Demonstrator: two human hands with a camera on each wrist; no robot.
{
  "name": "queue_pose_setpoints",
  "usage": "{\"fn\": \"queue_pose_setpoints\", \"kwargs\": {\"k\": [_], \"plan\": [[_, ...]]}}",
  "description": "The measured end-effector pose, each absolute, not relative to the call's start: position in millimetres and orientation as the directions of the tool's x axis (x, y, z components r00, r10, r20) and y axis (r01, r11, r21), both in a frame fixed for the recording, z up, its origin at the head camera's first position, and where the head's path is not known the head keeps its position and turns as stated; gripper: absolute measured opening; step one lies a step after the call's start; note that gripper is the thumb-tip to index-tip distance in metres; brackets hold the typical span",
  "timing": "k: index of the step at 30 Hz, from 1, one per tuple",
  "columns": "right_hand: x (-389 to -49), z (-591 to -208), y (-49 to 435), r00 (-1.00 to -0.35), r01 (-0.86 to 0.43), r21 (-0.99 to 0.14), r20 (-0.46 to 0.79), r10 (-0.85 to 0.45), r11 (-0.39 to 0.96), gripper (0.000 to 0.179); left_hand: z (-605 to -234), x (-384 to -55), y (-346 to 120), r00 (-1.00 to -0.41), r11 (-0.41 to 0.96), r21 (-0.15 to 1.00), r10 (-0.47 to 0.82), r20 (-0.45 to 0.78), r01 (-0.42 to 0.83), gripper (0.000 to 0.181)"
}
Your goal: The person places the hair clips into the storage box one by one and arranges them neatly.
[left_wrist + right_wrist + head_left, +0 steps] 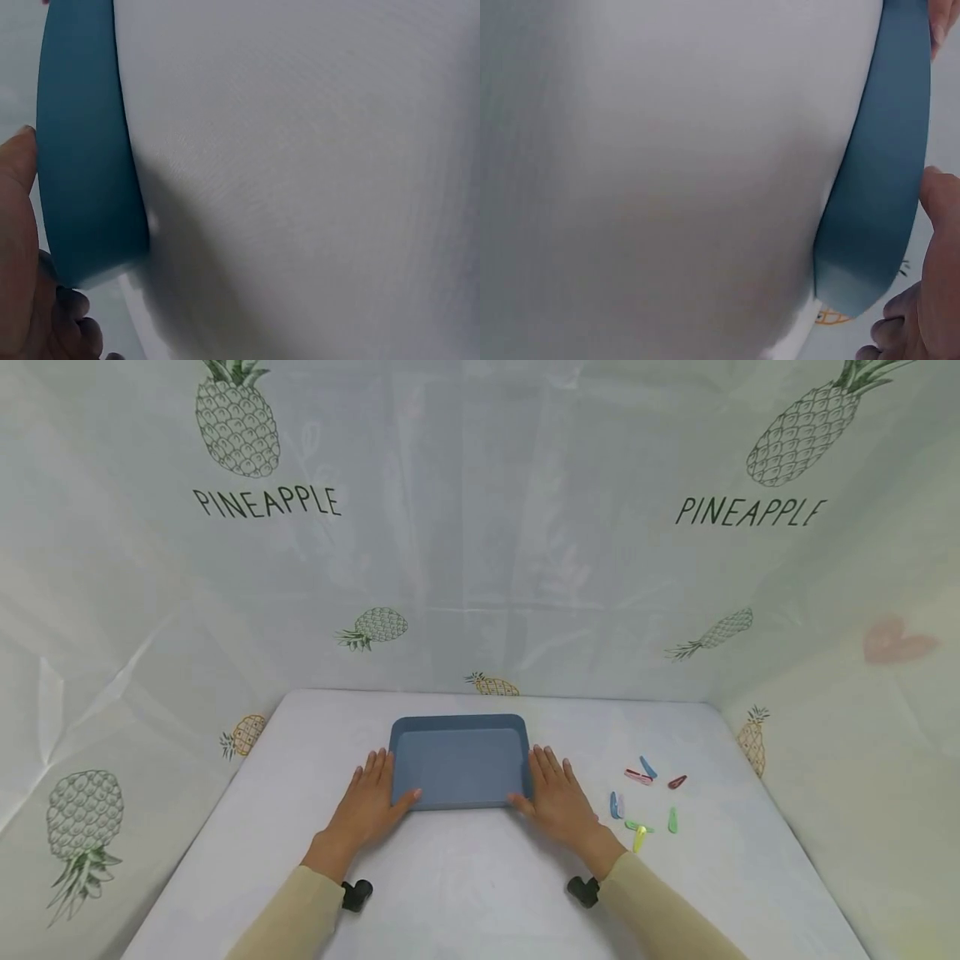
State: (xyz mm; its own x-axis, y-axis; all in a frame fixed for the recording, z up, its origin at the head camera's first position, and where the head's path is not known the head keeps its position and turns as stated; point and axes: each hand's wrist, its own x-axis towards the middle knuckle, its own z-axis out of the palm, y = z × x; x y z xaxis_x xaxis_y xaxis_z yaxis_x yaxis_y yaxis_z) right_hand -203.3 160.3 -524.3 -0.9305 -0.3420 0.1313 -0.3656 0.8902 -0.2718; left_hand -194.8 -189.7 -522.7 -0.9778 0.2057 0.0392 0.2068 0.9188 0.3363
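Note:
A shallow blue-grey rectangular tray (459,804) lies on the white table, its inside bare. At its left side is my left hand (369,810), straight fingers along the side wall and thumb at the near rim. My right hand (558,806) mirrors it at the right side, fingers extended and thumb at the near right corner. In the left wrist view, the tray's wall (86,165) stands beside the left thumb (16,159). The right wrist view shows the wall (877,165) with the right thumb (939,196) at its upper edge.
Right of the tray, several small hair clips lie scattered, among them a dark red clip (677,782), a green clip (672,820) and a yellow clip (639,838). White pineapple-print sheeting (517,568) stands behind and at both sides of the table (465,893).

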Motion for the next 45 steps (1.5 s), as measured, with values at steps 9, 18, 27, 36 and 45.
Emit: {"fn": "queue_pose_setpoints", "kwargs": {"k": [9, 18, 27, 36, 45], "plan": [[-193.5, -523.1, 153.1, -0.935, -0.355, -0.328, 0.109, -0.338, 0.875, 0.085, -533.4, -190.2, -191.1, -0.971, 0.867, 0.437, 0.223, 0.091, 0.24, 0.1], [-166.5, -523.4, 163.7, -0.939, -0.345, -0.283, 0.119, -0.324, 0.895, 0.082, -534.2, -176.7, -183.2, -0.969, 0.838, 0.496, 0.243, 0.035, 0.229, 0.103], [-137.0, -529.9, 177.0, -0.937, -0.339, -0.254, 0.171, -0.303, 0.906, 0.08, -535.9, -157.5, -177.1, -0.96, 0.831, 0.494, 0.278, 0.029, 0.255, 0.104], [-128.2, -527.9, 178.9, -0.931, -0.355, -0.28, 0.188, -0.312, 0.892, 0.079, -538.0, -166.2, -199.5, -0.96, 0.762, 0.62, 0.276, -0.055, 0.184, 0.111], [-130.5, -531.1, 177.8, -0.927, -0.366, -0.276, 0.196, -0.321, 0.888, 0.079, -544.0, -172.0, -206.3, -0.967, 0.64, 0.765, 0.231, -0.104, 0.07, 0.113]]}}
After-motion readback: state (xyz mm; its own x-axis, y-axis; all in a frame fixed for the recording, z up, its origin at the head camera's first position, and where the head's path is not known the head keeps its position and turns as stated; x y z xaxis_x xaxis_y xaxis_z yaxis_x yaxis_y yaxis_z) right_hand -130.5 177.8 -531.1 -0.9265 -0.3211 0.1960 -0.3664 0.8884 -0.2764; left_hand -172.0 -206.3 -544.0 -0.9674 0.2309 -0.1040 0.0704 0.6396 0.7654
